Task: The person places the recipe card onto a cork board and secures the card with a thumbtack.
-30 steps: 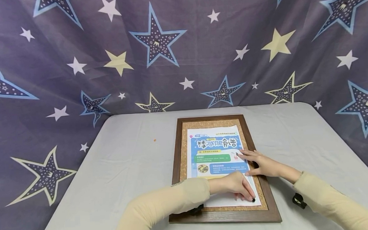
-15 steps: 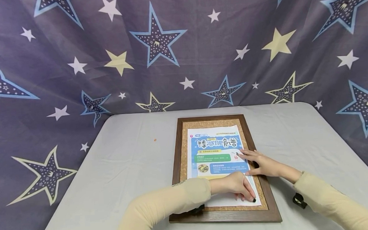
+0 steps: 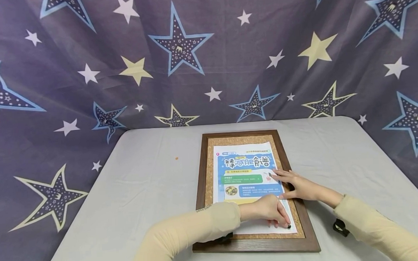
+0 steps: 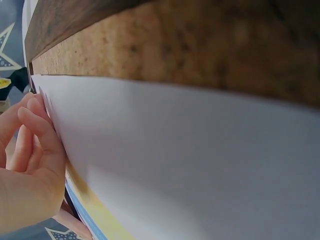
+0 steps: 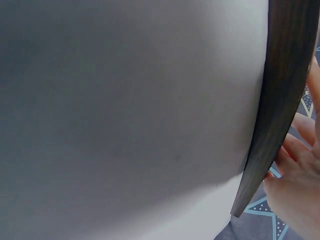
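Note:
In the head view, a printed sheet (image 3: 245, 162) with blue, green and yellow blocks lies on a cork board (image 3: 208, 177) in a dark brown wooden frame (image 3: 259, 245). My left hand (image 3: 268, 210) reaches across the lower part of the sheet and pinches a small black pushpin (image 3: 289, 226) at its bottom right corner. In the left wrist view, the fingers of the left hand (image 4: 37, 135) bunch at that far corner. My right hand (image 3: 299, 185) rests with spread fingers over the sheet's right edge and the frame's right side. The right wrist view shows this hand (image 5: 295, 165) beside the frame.
The board lies on a table under a pale grey cloth (image 3: 155, 179). A small orange speck (image 3: 176, 158) is on the cloth left of the board. Behind hangs a dark curtain (image 3: 227, 67) with stars. A black strap (image 3: 340, 226) shows under the right sleeve.

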Demonstrator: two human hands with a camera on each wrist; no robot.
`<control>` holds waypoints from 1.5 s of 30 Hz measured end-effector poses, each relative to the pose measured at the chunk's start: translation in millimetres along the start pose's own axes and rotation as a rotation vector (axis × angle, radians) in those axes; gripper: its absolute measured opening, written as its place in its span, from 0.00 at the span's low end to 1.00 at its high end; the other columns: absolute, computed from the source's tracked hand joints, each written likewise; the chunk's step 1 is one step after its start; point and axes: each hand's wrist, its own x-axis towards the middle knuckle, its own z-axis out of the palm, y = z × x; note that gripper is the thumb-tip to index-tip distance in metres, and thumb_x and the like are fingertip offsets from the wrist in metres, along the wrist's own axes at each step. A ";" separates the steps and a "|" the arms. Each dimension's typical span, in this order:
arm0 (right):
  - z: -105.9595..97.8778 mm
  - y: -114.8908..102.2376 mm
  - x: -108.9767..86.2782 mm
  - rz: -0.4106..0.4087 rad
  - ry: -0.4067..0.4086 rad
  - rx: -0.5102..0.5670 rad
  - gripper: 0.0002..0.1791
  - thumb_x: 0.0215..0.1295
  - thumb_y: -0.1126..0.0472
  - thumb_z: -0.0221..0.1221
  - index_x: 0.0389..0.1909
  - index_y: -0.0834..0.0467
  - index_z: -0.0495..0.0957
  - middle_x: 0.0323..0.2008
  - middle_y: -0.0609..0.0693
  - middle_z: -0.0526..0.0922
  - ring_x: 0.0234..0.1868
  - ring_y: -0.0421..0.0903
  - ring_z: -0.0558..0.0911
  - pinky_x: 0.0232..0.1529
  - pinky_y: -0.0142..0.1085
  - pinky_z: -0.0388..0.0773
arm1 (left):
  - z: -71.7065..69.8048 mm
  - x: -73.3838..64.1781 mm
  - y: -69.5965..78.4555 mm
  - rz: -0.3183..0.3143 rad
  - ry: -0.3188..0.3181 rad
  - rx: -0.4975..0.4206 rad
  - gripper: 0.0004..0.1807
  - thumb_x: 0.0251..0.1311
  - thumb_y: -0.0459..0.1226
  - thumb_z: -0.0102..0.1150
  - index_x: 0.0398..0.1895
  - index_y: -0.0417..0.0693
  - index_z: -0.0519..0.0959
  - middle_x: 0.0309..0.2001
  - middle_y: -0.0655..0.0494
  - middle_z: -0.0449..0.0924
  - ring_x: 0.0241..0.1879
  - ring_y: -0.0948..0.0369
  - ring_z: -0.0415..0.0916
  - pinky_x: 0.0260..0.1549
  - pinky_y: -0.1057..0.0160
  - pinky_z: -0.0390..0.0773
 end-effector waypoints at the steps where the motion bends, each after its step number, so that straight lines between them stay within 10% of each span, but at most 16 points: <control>1: 0.0 0.1 -0.2 0.004 -0.001 -0.002 0.36 0.51 0.54 0.62 0.57 0.70 0.64 0.60 0.70 0.58 0.59 0.67 0.57 0.54 0.62 0.48 | -0.2 -0.3 0.3 0.004 0.001 0.008 0.02 0.46 0.31 0.64 0.22 0.42 0.84 0.13 0.54 0.78 0.07 0.68 0.67 0.08 0.71 0.70; 36: -1.2 -0.1 -0.6 0.000 -0.001 -0.006 0.36 0.51 0.54 0.62 0.57 0.70 0.63 0.60 0.70 0.58 0.59 0.67 0.58 0.54 0.62 0.48 | 3.5 2.7 -1.6 0.075 0.062 0.168 0.03 0.46 0.33 0.64 0.20 0.44 0.84 0.08 0.59 0.73 0.04 0.70 0.63 0.08 0.75 0.69; 45: 0.5 0.2 0.2 -0.016 0.005 -0.002 0.36 0.52 0.53 0.61 0.57 0.71 0.64 0.59 0.71 0.58 0.58 0.68 0.57 0.53 0.63 0.48 | 2.7 1.6 -3.7 0.053 0.044 0.083 0.02 0.46 0.32 0.64 0.20 0.42 0.83 0.10 0.57 0.75 0.06 0.69 0.65 0.09 0.73 0.71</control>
